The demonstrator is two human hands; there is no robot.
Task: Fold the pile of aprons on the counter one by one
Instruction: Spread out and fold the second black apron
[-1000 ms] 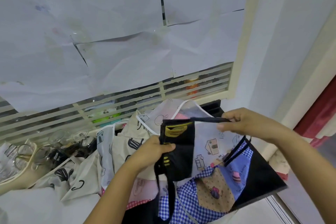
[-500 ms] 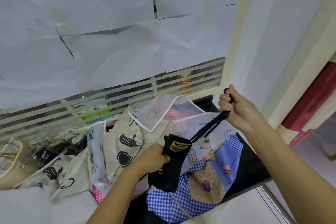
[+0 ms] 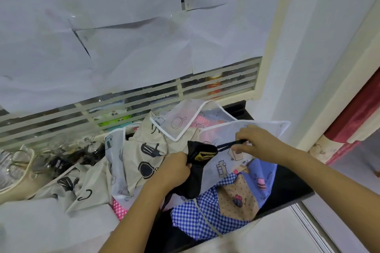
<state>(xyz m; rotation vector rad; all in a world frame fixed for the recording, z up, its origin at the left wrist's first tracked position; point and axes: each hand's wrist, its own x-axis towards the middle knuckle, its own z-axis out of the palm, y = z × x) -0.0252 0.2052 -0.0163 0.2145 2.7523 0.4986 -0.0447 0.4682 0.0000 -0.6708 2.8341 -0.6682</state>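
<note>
Left hand (image 3: 174,167) grips the bunched black apron (image 3: 197,178); right hand (image 3: 260,144) pinches its strap (image 3: 229,144). Beneath and left of both hands, the pile (image 3: 133,150) lies crumpled on the counter (image 3: 287,185). No folded apron is visible, so folding appears barely begun.

A pile of aprons (image 3: 156,156) fills the lower middle of the frame, on the counter (image 3: 287,187). Above it at centre, the left hand (image 3: 174,170) grips a bundled apron (image 3: 200,178); its strap (image 3: 228,144) runs right to the right hand (image 3: 259,146) (which pinches it). Glassware (image 3: 41,160) sits at far left, a slatted grille (image 3: 144,98) behind.
</note>
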